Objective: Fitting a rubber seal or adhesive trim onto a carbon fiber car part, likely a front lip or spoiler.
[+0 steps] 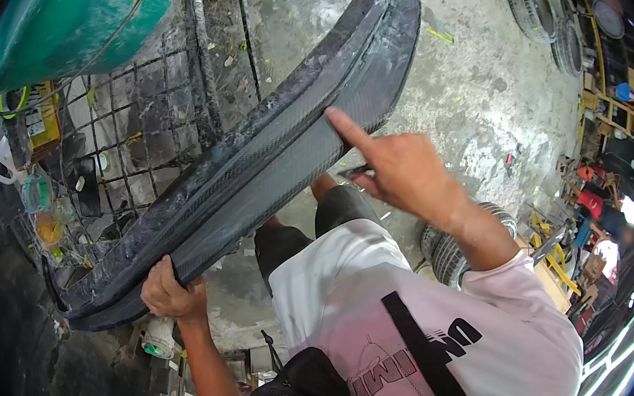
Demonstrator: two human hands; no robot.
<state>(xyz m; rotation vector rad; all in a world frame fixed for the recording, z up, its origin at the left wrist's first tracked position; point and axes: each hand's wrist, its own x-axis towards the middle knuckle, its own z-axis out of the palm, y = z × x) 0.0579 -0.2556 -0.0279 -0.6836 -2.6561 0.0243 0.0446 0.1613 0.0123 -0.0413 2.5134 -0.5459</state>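
Concrete floor [480, 96]; left grip [171, 292] pinching dark panel [269, 181]; right grip [400, 167] unclear, 1 finger extended.

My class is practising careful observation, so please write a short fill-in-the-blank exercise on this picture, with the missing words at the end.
1. The left hand grips the long dark panel by its near ____.
2. The right hand stretches out its ____ finger over the panel.
3. The big curved piece at upper left is coloured ____.

Missing words: edge; index; green.
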